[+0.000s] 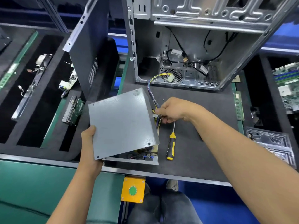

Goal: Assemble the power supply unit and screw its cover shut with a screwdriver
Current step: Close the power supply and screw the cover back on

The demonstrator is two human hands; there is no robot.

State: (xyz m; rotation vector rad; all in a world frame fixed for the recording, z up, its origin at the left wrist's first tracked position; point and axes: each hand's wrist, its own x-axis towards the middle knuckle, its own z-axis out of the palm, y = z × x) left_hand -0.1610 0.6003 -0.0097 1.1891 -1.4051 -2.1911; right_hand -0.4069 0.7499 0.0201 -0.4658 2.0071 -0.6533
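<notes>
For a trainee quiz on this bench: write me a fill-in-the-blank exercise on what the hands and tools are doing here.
1. The left hand holds the grey cover at its near ____ corner.
2. The screwdriver with the yellow and black handle lies on the dark mat, held by ____ hand.
3. The right hand pinches at the cover's ____ edge, beside the coloured wires.
4. The wires run up into the open computer ____.

Missing words: left; neither; right; case
</notes>
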